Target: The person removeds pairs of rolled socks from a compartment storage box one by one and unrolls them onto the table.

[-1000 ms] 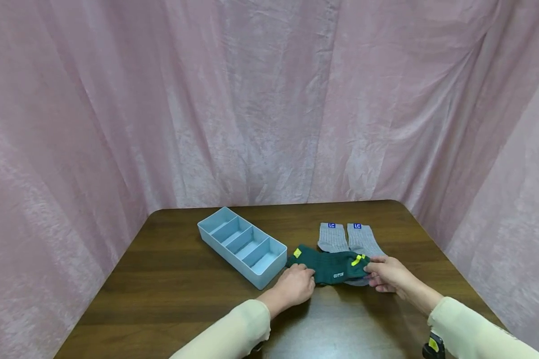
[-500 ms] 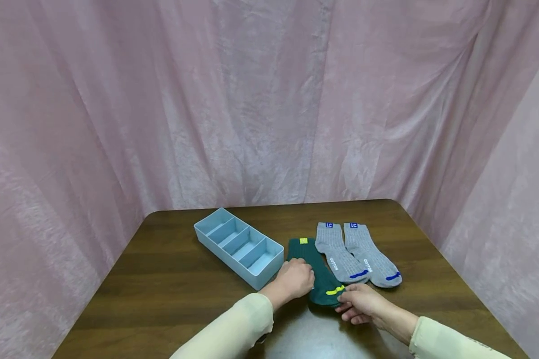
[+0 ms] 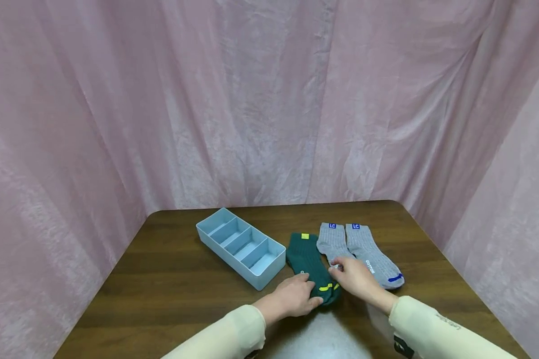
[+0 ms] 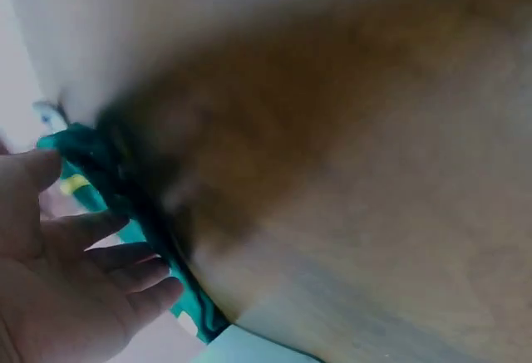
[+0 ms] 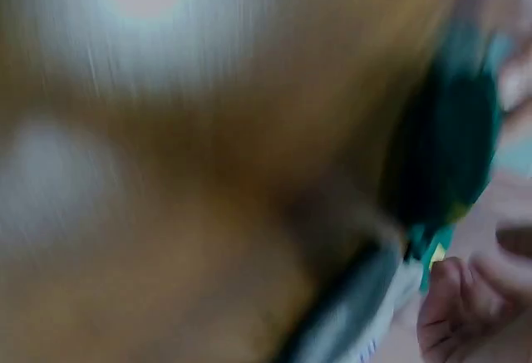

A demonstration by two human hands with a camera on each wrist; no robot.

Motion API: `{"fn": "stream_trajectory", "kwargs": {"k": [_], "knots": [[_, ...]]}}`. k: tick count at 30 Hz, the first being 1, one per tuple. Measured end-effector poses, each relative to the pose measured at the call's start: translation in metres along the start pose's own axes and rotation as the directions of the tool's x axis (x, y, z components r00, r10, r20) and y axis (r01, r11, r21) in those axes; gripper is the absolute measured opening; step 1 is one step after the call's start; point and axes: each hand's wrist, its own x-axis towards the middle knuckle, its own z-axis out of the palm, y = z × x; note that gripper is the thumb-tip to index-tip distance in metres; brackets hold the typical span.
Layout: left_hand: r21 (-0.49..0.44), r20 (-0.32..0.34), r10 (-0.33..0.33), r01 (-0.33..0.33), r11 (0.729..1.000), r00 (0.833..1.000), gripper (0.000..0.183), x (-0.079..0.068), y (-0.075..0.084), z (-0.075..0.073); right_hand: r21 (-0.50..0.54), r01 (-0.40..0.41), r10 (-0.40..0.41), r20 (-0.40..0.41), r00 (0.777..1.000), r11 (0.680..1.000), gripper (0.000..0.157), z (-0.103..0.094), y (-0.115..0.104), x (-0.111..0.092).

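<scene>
A pair of dark green socks (image 3: pixel 306 254) with yellow tabs and toe stripes lies overlapped on the table, toes toward the person. My left hand (image 3: pixel 294 295) rests against their foot end; in the left wrist view its fingers lie loosely extended along the green edge. Over the gap between the green socks and the nearer grey sock (image 3: pixel 334 240) hovers my right hand (image 3: pixel 354 275), hiding that grey sock's toe. The blurred right wrist view shows this hand (image 5: pixel 470 309) with nothing between its fingers. Another grey sock (image 3: pixel 373 255) lies to the right.
Just left of the green socks stands a light blue box (image 3: pixel 233 259) with several compartments, set at a slant. The wooden table (image 3: pixel 170 279) ends at a pink curtain (image 3: pixel 260 124) behind.
The green socks have swung from lying crosswise over the grey socks to lying lengthwise beside them. My right hand has let go of the toe end and moved up; my left hand slid slightly down.
</scene>
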Motion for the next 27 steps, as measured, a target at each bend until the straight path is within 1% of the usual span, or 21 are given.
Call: {"fn": "stream_trajectory", "kwargs": {"k": [1, 2, 3, 4, 5, 6, 7, 8, 10, 12, 14, 15, 17, 20, 22, 25, 27], "knots": [[0.016, 0.021, 0.001, -0.001, 1.0, 1.0, 0.055, -0.002, 0.0, 0.001, -0.103, 0.109, -0.108, 0.012, 0.994, 0.989, 0.027, -0.001, 0.001, 0.008], [0.03, 0.033, -0.004, 0.003, 1.0, 0.999, 0.057, -0.003, 0.001, 0.002, -0.179, 0.205, -0.199, 0.052, 0.979, 0.962, 0.028, -0.001, 0.002, 0.015], [0.043, 0.038, -0.011, 0.01, 0.999, 0.999, 0.058, -0.004, 0.0, 0.003, -0.229, 0.289, -0.27, 0.113, 0.956, 0.929, 0.03, 0.001, 0.003, 0.022], [0.057, 0.035, -0.02, 0.018, 0.998, 0.999, 0.059, -0.005, -0.001, 0.005, -0.27, 0.363, -0.325, 0.173, 0.93, 0.892, 0.033, 0.002, 0.004, 0.028], [0.07, 0.03, -0.028, 0.026, 0.997, 0.999, 0.059, -0.005, -0.002, 0.006, -0.297, 0.41, -0.353, 0.228, 0.907, 0.862, 0.035, 0.005, 0.004, 0.033], [0.082, 0.023, -0.033, 0.031, 0.996, 0.999, 0.059, -0.005, -0.004, 0.008, -0.317, 0.442, -0.366, 0.273, 0.89, 0.839, 0.036, 0.007, 0.003, 0.039], [0.088, 0.018, -0.041, 0.039, 0.995, 0.999, 0.059, -0.004, -0.005, 0.008, -0.334, 0.45, -0.358, 0.303, 0.883, 0.828, 0.037, 0.009, 0.002, 0.043], [0.093, 0.01, -0.046, 0.045, 0.995, 0.999, 0.058, -0.004, -0.007, 0.009, -0.342, 0.441, -0.339, 0.318, 0.885, 0.83, 0.038, 0.011, 0.001, 0.047], [0.108, 0.0, -0.054, 0.054, 0.993, 0.999, 0.058, -0.003, -0.012, 0.01, -0.324, 0.378, -0.272, 0.327, 0.905, 0.867, 0.04, 0.014, -0.003, 0.055], [0.105, 0.001, -0.057, 0.056, 0.993, 0.998, 0.058, -0.001, -0.017, 0.009, -0.307, 0.304, -0.204, 0.318, 0.926, 0.902, 0.042, 0.015, -0.006, 0.06], [0.091, 0.0, -0.063, 0.063, 0.994, 0.998, 0.056, 0.001, -0.02, 0.009, -0.296, 0.256, -0.16, 0.312, 0.936, 0.92, 0.044, 0.015, -0.008, 0.063], [0.079, 0.004, -0.07, 0.069, 0.994, 0.998, 0.055, 0.002, -0.021, 0.008, -0.294, 0.244, -0.147, 0.315, 0.938, 0.924, 0.045, 0.014, -0.008, 0.064], [0.041, 0.013, -0.082, 0.081, 0.996, 0.997, 0.053, 0.005, -0.021, 0.007, -0.307, 0.245, -0.141, 0.326, 0.935, 0.92, 0.043, 0.012, -0.008, 0.065], [0.002, 0.005, -0.101, 0.101, 0.995, 0.995, 0.055, 0.008, -0.018, 0.007, -0.313, 0.231, -0.12, 0.338, 0.933, 0.921, 0.041, 0.012, -0.006, 0.065], [-0.001, -0.012, -0.091, 0.091, 0.996, 0.996, 0.058, 0.009, -0.015, 0.008, -0.315, 0.217, -0.103, 0.342, 0.934, 0.924, 0.04, 0.013, -0.005, 0.066], [0.059, -0.044, -0.074, 0.077, 0.995, 0.996, 0.058, 0.01, -0.012, 0.011, -0.332, 0.235, -0.119, 0.334, 0.935, 0.914, 0.039, 0.016, -0.004, 0.07], [0.137, -0.066, -0.051, 0.059, 0.989, 0.997, 0.053, 0.011, -0.011, 0.013, -0.358, 0.276, -0.156, 0.329, 0.932, 0.892, 0.039, 0.018, -0.003, 0.073]]}}
